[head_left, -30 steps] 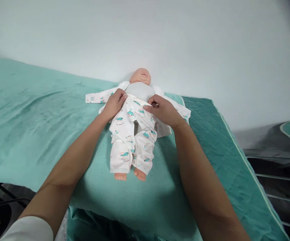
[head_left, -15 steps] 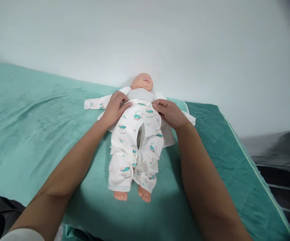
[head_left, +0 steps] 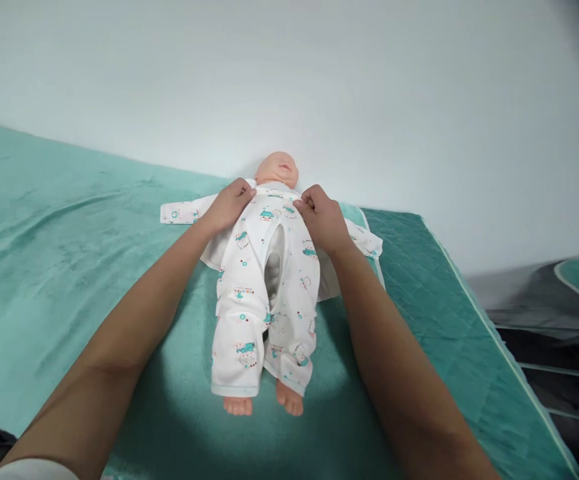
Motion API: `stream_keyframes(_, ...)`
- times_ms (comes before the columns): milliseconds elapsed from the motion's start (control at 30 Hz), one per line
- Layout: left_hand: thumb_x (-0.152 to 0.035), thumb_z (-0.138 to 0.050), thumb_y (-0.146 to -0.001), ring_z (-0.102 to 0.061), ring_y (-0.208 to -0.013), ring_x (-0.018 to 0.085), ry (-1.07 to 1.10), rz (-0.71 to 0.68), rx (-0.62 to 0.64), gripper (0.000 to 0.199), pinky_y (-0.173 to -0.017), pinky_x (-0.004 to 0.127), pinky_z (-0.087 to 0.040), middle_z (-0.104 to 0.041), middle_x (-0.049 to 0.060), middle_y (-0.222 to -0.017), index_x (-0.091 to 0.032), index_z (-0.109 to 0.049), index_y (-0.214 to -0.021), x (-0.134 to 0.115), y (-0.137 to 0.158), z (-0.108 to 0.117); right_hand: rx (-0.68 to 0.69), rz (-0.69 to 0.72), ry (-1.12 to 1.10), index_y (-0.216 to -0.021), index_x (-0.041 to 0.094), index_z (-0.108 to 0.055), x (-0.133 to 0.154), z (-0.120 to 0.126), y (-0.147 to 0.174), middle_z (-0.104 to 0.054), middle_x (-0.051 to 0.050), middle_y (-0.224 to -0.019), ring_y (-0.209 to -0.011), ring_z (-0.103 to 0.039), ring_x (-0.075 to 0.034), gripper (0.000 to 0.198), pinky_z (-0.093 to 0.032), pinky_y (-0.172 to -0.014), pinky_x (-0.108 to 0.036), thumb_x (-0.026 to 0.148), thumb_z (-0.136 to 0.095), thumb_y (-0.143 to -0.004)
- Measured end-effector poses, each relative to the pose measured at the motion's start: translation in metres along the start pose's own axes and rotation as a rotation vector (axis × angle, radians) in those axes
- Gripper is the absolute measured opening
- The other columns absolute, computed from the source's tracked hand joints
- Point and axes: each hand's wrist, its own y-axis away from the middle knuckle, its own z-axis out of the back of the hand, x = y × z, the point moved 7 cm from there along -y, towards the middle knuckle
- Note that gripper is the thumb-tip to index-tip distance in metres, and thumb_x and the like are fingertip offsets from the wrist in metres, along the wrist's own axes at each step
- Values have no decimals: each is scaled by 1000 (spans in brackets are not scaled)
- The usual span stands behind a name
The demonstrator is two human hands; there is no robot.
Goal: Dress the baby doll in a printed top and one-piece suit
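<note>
On its back lies a baby doll (head_left: 275,168), head toward the wall and bare feet toward me. White baby pants (head_left: 242,280) with a teal cartoon print cover its legs and are drawn up to the chest; an open slit shows at the crotch. My left hand (head_left: 230,203) is closed on the waistband at the left corner. Opposite it, my right hand (head_left: 323,217) pinches the waistband's right corner. A printed white shirt (head_left: 184,210) lies spread under the doll, sleeves out to both sides.
A teal cover (head_left: 69,267) spreads under the doll, with a darker quilted mat (head_left: 419,300) at the right. Behind stands a pale wall (head_left: 289,80). Dark shelf-like slats (head_left: 559,380) show beyond the bed's right edge.
Both hands have pulled the waistband up toward the doll's neck, covering more of the chest. The crotch slit looks longer, and the view has shifted slightly.
</note>
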Motion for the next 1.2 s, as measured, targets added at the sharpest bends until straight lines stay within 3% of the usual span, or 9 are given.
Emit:
stream_keyframes(133, -31, -62, -97, -42, -69, 15, 134, 93, -7, 27, -70, 29, -35, -49, -1, -70, -20, -52, -75, 15, -5, -3, 0, -94, -87, -80, 27, -49, -19, -9, -18, -51, 2, -66, -69, -48, -20, 18, -42, -75, -38, 30, -65, -89)
stream_keyframes(267, -29, -65, -94, -46, -72, 16, 68, 54, -99, 23, -72, 30, -36, -54, 0, -72, -20, -53, -76, 14, 2, -1, -47, -141, -237, -79, 27, -52, -32, -16, -16, -44, 5, -59, -63, -43, -18, 20, -45, -73, -37, 35, -69, -87)
stream_keyframes(433, -29, -68, -90, -47, -69, 17, -161, -3, -165, 24, -70, 31, -33, -56, -2, -68, -22, -52, -74, 6, 17, 4, -142, -106, -345, -88, 25, -60, -32, -14, 5, -62, 1, -84, -79, -58, -18, 14, -50, -85, -37, 34, -69, -82)
stream_keyframes(567, -27, -67, -89, -49, -68, 17, -189, 26, -224, 11, -71, 30, -35, -56, -3, -69, -23, -57, -86, 7, 30, 9, -221, -41, -297, -98, 24, -67, -30, -8, 24, -67, -5, -103, -96, -63, -20, 17, -51, -96, -40, 34, -64, -85)
stream_keyframes(667, -23, -63, -89, -52, -70, 16, -175, 54, -229, 5, -73, 29, -38, -58, -4, -71, -23, -61, -94, 10, 39, 9, -275, -43, -256, -101, 24, -69, -32, -5, 42, -67, -7, -107, -101, -63, -22, 20, -51, -99, -43, 36, -60, -89)
stream_keyframes(800, -22, -61, -88, -54, -74, 15, -133, 95, -239, 4, -73, 27, -38, -60, -3, -75, -21, -58, -86, 16, 46, 10, -336, -45, -248, -102, 25, -71, -33, -4, 63, -67, -8, -110, -107, -62, -24, 22, -50, -101, -45, 35, -57, -89)
stream_keyframes(900, -25, -60, -88, -53, -75, 15, -175, 133, -235, 8, -72, 27, -39, -60, -2, -74, -20, -58, -82, 23, 48, 13, -371, -104, -240, -97, 24, -68, -37, -3, 74, -67, -7, -105, -99, -63, -23, 18, -51, -99, -44, 32, -57, -85)
stream_keyframes(1067, -28, -60, -85, -57, -80, 17, -185, 149, -163, 11, -72, 26, -42, -67, 1, -80, -18, -62, -80, 27, 54, 17, -257, -319, -327, -93, 24, -60, -50, -8, 88, -69, -3, -90, -86, -62, -21, 18, -53, -84, -37, 29, -63, -77)
stream_keyframes(1200, -24, -61, -82, -59, -75, 18, -176, 245, -64, 10, -69, 27, -44, -71, 4, -80, -17, -67, -83, 25, 65, 17, -160, -418, -344, -84, 22, -64, -53, -9, 96, -72, -1, -83, -82, -63, -20, 19, -51, -78, -33, 38, -71, -75)
